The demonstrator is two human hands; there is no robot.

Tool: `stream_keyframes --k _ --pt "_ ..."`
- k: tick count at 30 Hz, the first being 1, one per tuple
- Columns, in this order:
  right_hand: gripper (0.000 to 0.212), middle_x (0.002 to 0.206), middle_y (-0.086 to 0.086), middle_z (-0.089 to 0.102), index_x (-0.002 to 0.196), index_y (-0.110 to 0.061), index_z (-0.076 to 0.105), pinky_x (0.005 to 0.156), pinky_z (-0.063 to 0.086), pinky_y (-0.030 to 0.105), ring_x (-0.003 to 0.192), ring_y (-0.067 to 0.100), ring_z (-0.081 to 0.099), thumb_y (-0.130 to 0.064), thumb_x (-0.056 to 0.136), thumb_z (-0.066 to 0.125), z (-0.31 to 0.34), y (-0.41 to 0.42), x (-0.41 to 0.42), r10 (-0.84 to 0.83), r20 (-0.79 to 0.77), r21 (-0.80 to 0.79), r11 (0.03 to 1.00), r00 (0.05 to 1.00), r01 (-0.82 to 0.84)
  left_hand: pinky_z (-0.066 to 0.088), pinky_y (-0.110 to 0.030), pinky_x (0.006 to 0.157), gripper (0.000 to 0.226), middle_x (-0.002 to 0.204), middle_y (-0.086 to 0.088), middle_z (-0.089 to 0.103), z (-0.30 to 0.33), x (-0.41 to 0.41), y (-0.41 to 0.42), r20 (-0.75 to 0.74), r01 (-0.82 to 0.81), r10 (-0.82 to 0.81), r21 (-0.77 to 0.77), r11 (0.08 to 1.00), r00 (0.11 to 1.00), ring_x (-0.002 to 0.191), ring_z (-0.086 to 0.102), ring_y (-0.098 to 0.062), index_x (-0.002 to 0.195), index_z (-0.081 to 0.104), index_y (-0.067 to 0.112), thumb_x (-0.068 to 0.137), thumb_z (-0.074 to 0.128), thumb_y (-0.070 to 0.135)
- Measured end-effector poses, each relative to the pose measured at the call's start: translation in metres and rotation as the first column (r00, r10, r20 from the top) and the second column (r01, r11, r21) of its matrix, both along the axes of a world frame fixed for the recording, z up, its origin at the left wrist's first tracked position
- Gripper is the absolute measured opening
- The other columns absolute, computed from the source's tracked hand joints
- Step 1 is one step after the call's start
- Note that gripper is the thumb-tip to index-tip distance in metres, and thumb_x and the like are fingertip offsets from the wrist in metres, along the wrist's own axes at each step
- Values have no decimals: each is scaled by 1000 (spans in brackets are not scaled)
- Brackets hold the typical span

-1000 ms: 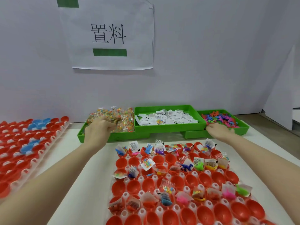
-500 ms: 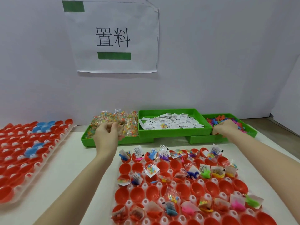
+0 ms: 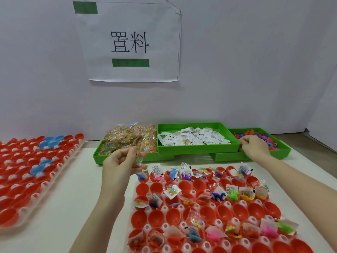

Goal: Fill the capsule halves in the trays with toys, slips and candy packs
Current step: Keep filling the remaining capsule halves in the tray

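**Candy pack in the left hand, right hand in the toy bin**

Nearest the viewer, a tray (image 3: 165, 209) of red capsule halves (image 3: 224, 210) lies on the white table (image 3: 76, 207). Many of its cups hold small toys, printed slips and clear candy packs; a good share are bare red, chiefly in the middle row and down the left column. The full number of cups runs off the near edge and cannot be counted.

Just beyond the tray's far-left corner, the left hand (image 3: 121, 162) is raised above the table. Its thumb and fingertips pinch one clear candy pack (image 3: 139, 155), which hangs down from the grip, above and slightly left of the tray's far-left cup. The other fingers are loosely curled.

To the far right, the right hand (image 3: 255, 147) reaches over the near-left corner of the toy bin, fingers bent down among the coloured toys (image 3: 273, 138). Whether that grip has hold of one cannot be told.

Three green bins stand in a row along the far side: the left bin (image 3: 98, 157) heaped with candy packs, the middle bin (image 3: 197, 148) raised and full of white slips (image 3: 193, 138), the right bin (image 3: 280, 154) holding toys.

At the left, a second tray (image 3: 27, 205) carries red halves and a few blue halves (image 3: 52, 141).

A paper sign (image 3: 131, 42) with two green bars hangs on the wall behind.
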State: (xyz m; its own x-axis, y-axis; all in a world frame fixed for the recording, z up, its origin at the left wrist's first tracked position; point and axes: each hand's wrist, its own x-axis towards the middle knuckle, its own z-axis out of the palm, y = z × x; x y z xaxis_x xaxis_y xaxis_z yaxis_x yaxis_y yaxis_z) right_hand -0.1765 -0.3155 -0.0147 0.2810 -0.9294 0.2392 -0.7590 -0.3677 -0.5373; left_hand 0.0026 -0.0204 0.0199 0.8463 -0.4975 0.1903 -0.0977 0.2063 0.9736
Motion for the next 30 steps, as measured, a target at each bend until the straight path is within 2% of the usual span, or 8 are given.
stream_keyframes --k 5,10,12,15,17,21,25,30 --pt "31 117 22 54 105 1 63 84 39 36 96 31 53 12 84 42 23 3 4 -66 247 -176 978 967 111 48 -12 48 10 63 9 70 -1 -1 0 28 22 -22 3 1000 999 48 63 -7 83 62 16 89 54 15" --pt "29 115 25 58 100 7 58 85 40 37 103 34 54 -11 95 36 50 13 36 148 137 -140 982 979 -129 49 -12 48 10 71 2 69 3 -2 -1 70 4 -3 -19 1000 998 48 61 -6 83 62 18 89 54 15" --pt "51 106 28 62 87 8 60 79 44 36 90 33 60 -34 98 34 51 20 50 250 -21 -25 968 968 -250 48 -12 48 11 75 0 69 6 0 1 84 -2 5 -34 999 996 48 61 -6 84 62 18 90 53 15" --pt "47 69 6 56 69 -4 53 57 41 28 62 19 52 -47 88 53 42 22 57 227 -402 91 974 887 -208 50 -12 51 12 78 0 69 9 3 4 105 -19 26 -60 998 994 49 62 -6 84 62 19 90 52 15" --pt "45 69 2 50 70 -8 49 57 39 28 63 17 48 -50 85 57 39 21 60 188 -459 130 981 868 -144 51 -13 53 12 79 -1 69 10 4 4 112 -26 33 -69 997 993 49 61 -6 84 62 18 91 52 15" --pt "50 110 8 63 110 -4 59 79 47 34 99 25 59 -44 80 66 39 22 64 130 -372 125 988 919 -89 50 -12 51 13 81 -2 69 9 3 2 129 -19 26 -54 998 991 49 62 -6 85 62 19 91 51 14" --pt "41 106 3 67 102 -12 65 70 45 28 97 21 59 -40 74 73 44 25 59 64 -275 42 998 959 -55 51 -13 52 12 81 -2 69 9 2 2 128 -18 25 -56 998 991 51 63 -7 86 62 19 91 52 15" --pt "34 114 8 65 98 -7 70 81 43 33 108 26 56 -34 77 71 49 18 50 123 32 96 987 992 -126 52 -14 54 13 78 0 69 11 -1 3 129 -8 15 -52 999 992 52 64 -8 82 62 21 90 53 15"
